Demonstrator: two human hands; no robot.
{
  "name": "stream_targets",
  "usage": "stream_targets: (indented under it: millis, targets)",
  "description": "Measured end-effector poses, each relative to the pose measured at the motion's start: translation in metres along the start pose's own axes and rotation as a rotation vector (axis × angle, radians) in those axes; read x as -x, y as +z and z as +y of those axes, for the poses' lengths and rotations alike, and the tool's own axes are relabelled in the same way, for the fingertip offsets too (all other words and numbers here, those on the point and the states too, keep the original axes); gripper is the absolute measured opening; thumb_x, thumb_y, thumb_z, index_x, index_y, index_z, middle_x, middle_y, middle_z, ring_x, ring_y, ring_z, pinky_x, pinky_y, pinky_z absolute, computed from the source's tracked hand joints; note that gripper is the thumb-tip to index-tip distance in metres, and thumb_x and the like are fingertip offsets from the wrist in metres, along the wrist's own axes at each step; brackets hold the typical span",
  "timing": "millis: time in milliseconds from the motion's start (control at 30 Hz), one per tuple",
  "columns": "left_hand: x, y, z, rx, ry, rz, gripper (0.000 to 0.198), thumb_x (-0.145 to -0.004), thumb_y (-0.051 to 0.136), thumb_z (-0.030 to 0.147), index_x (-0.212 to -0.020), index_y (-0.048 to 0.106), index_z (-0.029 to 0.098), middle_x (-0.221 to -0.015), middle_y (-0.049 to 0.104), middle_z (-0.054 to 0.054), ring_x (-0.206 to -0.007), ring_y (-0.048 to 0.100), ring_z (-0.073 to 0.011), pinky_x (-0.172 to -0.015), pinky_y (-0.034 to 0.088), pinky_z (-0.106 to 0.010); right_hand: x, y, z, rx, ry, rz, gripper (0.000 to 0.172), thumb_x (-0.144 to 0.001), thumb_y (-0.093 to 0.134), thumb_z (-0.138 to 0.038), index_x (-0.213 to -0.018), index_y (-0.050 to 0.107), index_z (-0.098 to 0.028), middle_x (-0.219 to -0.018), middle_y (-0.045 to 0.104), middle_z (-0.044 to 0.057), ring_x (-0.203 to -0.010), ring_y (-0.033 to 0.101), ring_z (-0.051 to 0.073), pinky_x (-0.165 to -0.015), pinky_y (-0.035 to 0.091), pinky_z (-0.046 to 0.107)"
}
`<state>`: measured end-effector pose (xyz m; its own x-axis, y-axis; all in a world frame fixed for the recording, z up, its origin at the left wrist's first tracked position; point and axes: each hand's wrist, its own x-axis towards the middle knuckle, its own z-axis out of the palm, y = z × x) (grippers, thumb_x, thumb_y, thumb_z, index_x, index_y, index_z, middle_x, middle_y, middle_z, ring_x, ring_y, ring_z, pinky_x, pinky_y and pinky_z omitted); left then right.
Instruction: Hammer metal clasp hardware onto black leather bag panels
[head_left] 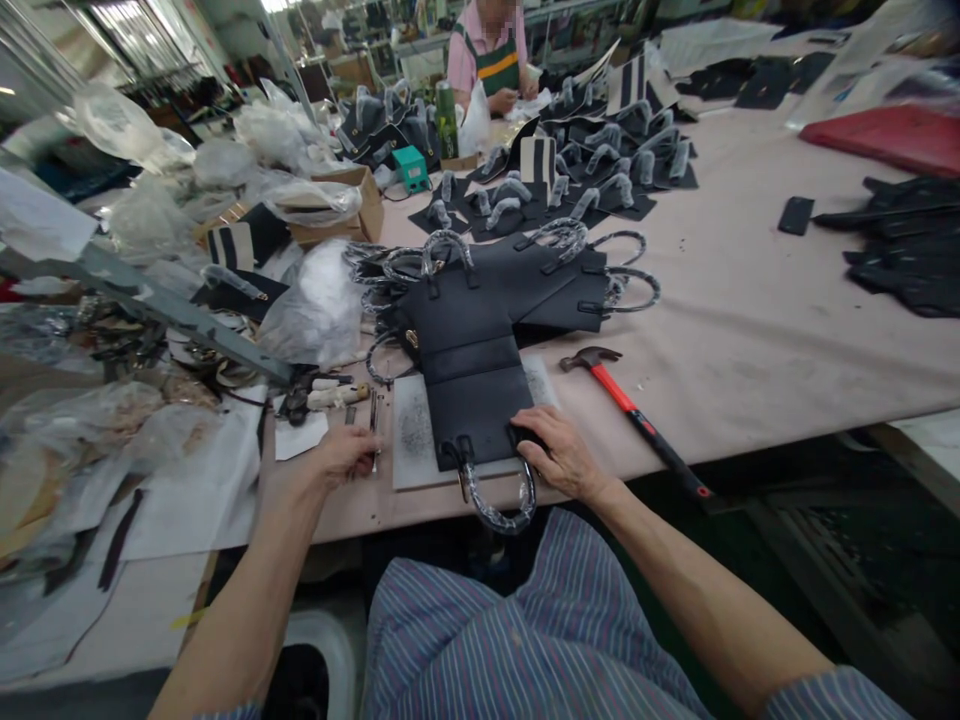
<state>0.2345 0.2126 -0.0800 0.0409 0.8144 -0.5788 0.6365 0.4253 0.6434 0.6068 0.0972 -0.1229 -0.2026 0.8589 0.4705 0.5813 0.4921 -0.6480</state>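
A black leather bag panel (480, 395) with a plastic-wrapped handle (501, 515) lies over a pale board (411, 440) in front of me. My right hand (559, 452) grips the panel's near right corner, close to where the handle joins it. To the left of the board, the fingers of my left hand (349, 455) close in a pinch on a thin metal rod (374, 425). Several more black bag panels (566, 275) with wrapped handles are piled behind. A claw hammer (626, 405) with a red and black grip rests right of the board.
Small tools (330, 395) and a white paper (300, 437) lie left of the board. Plastic bags (315, 305) and a carton (367, 205) crowd the left side. Across the table, a person (491, 65) works behind more handled pieces (547, 180). Black pieces (900, 250) lie far right.
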Motion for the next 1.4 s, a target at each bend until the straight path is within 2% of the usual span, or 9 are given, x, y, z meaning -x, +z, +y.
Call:
stream_targets:
  millis: [67,133,200,300,433,533,700,1000,1400]
  targets:
    - [0.01,0.0,-0.004,0.284,0.071,-0.057,0.03,-0.071,0.079,0.038,-0.076,0.06,0.015,-0.067,0.065,-0.003,-0.058,0.062,-0.0144,-0.058,0.054,-0.028,0.0,0.0,0.0,-0.001,0.004,0.001,0.03,-0.102,0.051,-0.034,-0.125,0.063,-0.019,-0.122,0.066,0.013,-0.114,0.059,0.03,-0.101,0.048,0.052]
    - [0.019,0.009,-0.002,0.561,0.163,-0.081,0.036,-0.066,0.086,0.038,-0.08,0.061,0.016,-0.072,0.068,-0.001,-0.062,0.065,-0.0133,-0.062,0.057,-0.027,0.0,0.0,0.001,-0.002,0.006,0.0,0.03,-0.102,0.051,-0.035,-0.125,0.063,-0.019,-0.122,0.066,0.013,-0.114,0.058,0.03,-0.101,0.048,0.052]
    - [0.025,0.029,0.008,0.736,0.269,-0.075,0.041,-0.062,0.091,0.037,-0.085,0.063,0.017,-0.073,0.068,0.0,-0.064,0.066,-0.0127,-0.065,0.059,-0.027,-0.001,0.0,0.002,-0.005,0.006,0.002,0.031,-0.102,0.051,-0.036,-0.126,0.062,-0.019,-0.121,0.066,0.013,-0.113,0.058,0.03,-0.1,0.048,0.051]
    - [0.026,0.071,0.029,0.905,0.439,-0.051,0.047,-0.063,0.093,0.036,-0.098,0.066,0.017,-0.077,0.069,0.002,-0.068,0.068,-0.0118,-0.07,0.06,-0.026,-0.001,0.001,0.003,-0.003,0.013,0.003,0.031,-0.102,0.052,-0.037,-0.126,0.062,-0.02,-0.12,0.066,0.012,-0.112,0.059,0.03,-0.098,0.049,0.051]
    - [0.016,0.118,0.046,0.837,0.597,0.01,0.036,-0.073,0.086,0.036,-0.096,0.067,0.017,-0.083,0.072,0.0,-0.079,0.073,-0.0164,-0.073,0.06,-0.027,0.0,0.002,0.003,0.0,0.027,0.001,0.031,-0.101,0.053,-0.037,-0.126,0.062,-0.021,-0.12,0.066,0.012,-0.113,0.059,0.03,-0.099,0.049,0.052]
    - [0.009,0.135,0.043,0.639,0.688,0.016,0.025,-0.082,0.078,0.035,-0.096,0.067,0.018,-0.091,0.073,-0.003,-0.087,0.075,-0.0199,-0.078,0.061,-0.031,-0.001,0.002,0.003,0.005,0.03,0.008,0.031,-0.101,0.054,-0.037,-0.126,0.062,-0.021,-0.118,0.066,0.013,-0.112,0.059,0.031,-0.098,0.05,0.052]
    - [0.008,0.139,0.029,0.439,0.801,0.086,0.015,-0.091,0.069,0.031,-0.1,0.068,0.019,-0.1,0.074,-0.005,-0.095,0.073,-0.0196,-0.096,0.057,-0.037,-0.003,0.0,0.001,0.012,0.029,0.017,0.03,-0.1,0.057,-0.038,-0.122,0.064,-0.018,-0.117,0.067,0.014,-0.111,0.059,0.031,-0.096,0.05,0.052]
    - [0.023,0.14,0.037,0.257,0.882,0.124,0.009,-0.09,0.065,0.022,-0.097,0.07,0.019,-0.099,0.076,-0.005,-0.095,0.072,-0.0192,-0.094,0.056,-0.035,-0.004,-0.002,0.0,0.005,0.039,0.015,0.029,-0.099,0.059,-0.037,-0.121,0.064,-0.019,-0.115,0.068,0.013,-0.109,0.06,0.03,-0.096,0.05,0.051]
    - [0.019,0.142,0.034,0.196,0.941,0.169,0.01,-0.09,0.066,0.022,-0.099,0.071,0.02,-0.1,0.077,-0.005,-0.097,0.072,-0.0202,-0.093,0.058,-0.037,-0.002,-0.001,0.003,-0.002,0.04,0.023,0.031,-0.097,0.06,-0.038,-0.121,0.065,-0.019,-0.116,0.068,0.013,-0.11,0.06,0.03,-0.097,0.051,0.052]
